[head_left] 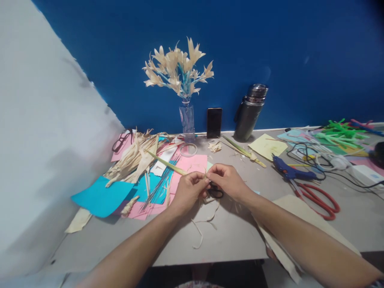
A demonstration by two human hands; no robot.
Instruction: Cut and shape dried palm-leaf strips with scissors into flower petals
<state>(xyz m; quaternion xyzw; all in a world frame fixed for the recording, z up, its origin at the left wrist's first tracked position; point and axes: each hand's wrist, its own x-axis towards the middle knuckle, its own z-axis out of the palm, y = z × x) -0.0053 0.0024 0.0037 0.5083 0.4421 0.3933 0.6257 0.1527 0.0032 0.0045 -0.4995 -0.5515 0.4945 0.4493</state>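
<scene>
So the left hand [189,188] is pinched up tight, and a long green stalk [168,163] seems to run into it, poking out past the knuckles, away and to the left. The right hand [228,182] meets it fingertip to fingertip, thumb and finger nipped on a thin pale bit [206,173]; it's too tiny to tell whether that belongs to the stalk.

Just under the hands sit some black-handled scissors [216,193], with curly pale strips [196,234] on the worktop [234,244] nearer the body. Left of the hands there's a bundle of thin wires [160,188], with a heap of dried husks [135,154] beyond it. Off to the right is a blue glue gun [289,170], and well beyond the hands a bottle [187,120] of husk flowers [177,66].

Handling-wise, I'd bet the stalk is super light, bendy along its length, dry enough not to slip but easy to split or crease. I'd hold it by the thicker part near the left hand, fingertips only, and go easy on the skinny tip.
</scene>
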